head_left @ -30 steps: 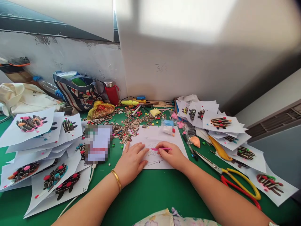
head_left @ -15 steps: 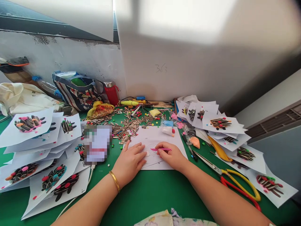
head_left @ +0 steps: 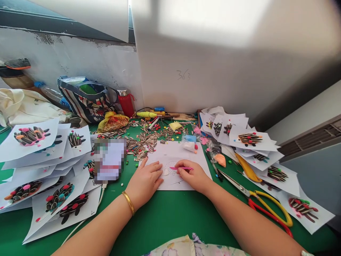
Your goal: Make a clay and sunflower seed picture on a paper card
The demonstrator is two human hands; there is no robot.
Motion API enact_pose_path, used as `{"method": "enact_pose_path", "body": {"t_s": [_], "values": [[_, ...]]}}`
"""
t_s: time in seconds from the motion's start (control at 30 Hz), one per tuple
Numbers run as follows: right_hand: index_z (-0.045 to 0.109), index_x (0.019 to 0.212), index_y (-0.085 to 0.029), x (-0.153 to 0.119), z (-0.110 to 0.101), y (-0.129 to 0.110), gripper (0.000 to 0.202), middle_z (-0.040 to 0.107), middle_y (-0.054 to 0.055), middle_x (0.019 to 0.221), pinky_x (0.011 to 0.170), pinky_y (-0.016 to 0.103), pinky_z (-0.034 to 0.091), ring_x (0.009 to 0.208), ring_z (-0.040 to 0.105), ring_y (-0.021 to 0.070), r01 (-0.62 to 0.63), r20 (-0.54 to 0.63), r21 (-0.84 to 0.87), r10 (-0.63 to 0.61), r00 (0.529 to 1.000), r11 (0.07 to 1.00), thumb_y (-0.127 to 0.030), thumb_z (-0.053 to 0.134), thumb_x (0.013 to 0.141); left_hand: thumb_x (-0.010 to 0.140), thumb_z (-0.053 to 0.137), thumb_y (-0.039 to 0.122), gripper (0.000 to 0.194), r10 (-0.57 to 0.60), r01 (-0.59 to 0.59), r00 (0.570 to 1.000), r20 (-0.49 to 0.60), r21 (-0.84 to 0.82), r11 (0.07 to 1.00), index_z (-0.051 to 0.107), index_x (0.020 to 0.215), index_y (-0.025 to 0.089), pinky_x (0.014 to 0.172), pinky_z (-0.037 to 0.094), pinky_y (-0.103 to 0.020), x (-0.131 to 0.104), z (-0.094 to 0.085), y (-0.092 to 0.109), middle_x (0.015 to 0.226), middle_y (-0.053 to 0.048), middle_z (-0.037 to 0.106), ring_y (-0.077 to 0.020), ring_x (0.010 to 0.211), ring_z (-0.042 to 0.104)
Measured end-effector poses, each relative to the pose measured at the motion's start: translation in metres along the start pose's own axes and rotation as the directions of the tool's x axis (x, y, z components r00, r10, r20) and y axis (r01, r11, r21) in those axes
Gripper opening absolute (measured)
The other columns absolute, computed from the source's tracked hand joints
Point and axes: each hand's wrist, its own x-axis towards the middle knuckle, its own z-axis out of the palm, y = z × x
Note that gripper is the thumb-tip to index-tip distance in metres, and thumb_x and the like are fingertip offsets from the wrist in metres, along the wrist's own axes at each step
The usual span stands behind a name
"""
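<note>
A sheet of white paper (head_left: 157, 153) lies on the green tabletop before me, with a round dotted drawing (head_left: 170, 166) near its middle. My left hand (head_left: 146, 179) rests flat on the paper's left part, fingers stretched out and holding nothing. Pinched in my right hand (head_left: 193, 176) is a slim pink plastic modelling tool (head_left: 183, 168), its tip pointing left over the drawing. A small whitish piece (head_left: 165, 172) sits between the hands; what it is I cannot make out. White and blue clay packs (head_left: 188, 145) lie on the paper's upper right corner.
Sunflower seeds (head_left: 145, 142) are scattered behind the paper. Sheets with seed-and-clay hedgehogs are stacked left (head_left: 64, 177) and right (head_left: 255, 145). Large scissors (head_left: 247, 193) lie by my right forearm, a phone (head_left: 110, 160) with cable left. A red bottle (head_left: 126, 103) stands behind.
The view has shifted slightly. My left hand's fingers have drawn a little left, so more of the drawing shows. The pink tool stays in my right hand over the drawing.
</note>
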Motion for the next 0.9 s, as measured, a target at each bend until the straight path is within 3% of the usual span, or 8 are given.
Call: {"method": "enact_pose_path", "body": {"t_s": [0.4, 0.6, 0.9], "values": [[0.069, 0.096, -0.024, -0.003, 0.004, -0.003, 0.021, 0.07, 0.002, 0.095, 0.079, 0.03, 0.049, 0.088, 0.063, 0.0185, 0.115, 0.024, -0.145, -0.113, 0.993, 0.983, -0.02, 0.052, 0.085, 0.089, 0.056, 0.023, 0.025, -0.011, 0.01, 1.0, 0.023, 0.028, 1.0, 0.067, 0.111, 0.027, 0.113, 0.024, -0.06, -0.002, 0.002, 0.003, 0.124, -0.006, 0.065, -0.027, 0.123, 0.054], [0.068, 0.098, -0.024, -0.003, 0.004, -0.003, 0.021, 0.07, 0.002, 0.095, 0.079, 0.03, 0.048, 0.088, 0.062, 0.0188, 0.123, 0.017, -0.153, -0.122, 0.992, 0.981, -0.02, 0.052, 0.085, 0.089, 0.057, 0.027, 0.036, -0.047, 0.045, 0.998, 0.033, 0.043, 0.998, 0.058, 0.125, 0.029, 0.112, 0.024, -0.061, -0.002, 0.002, 0.008, 0.125, -0.008, 0.061, -0.028, 0.12, 0.052], [0.066, 0.094, -0.023, -0.002, 0.004, -0.002, 0.021, 0.069, 0.001, 0.09, 0.074, 0.028, 0.047, 0.082, 0.061, 0.0171, 0.121, 0.008, -0.14, -0.121, 0.993, 0.983, -0.017, 0.049, 0.084, 0.09, 0.054, 0.026, 0.035, -0.054, 0.051, 0.998, 0.043, 0.066, 0.997, 0.058, 0.125, 0.03, 0.113, 0.021, -0.061, -0.001, 0.001, 0.011, 0.124, -0.007, 0.06, -0.0273, 0.12, 0.051]]}}
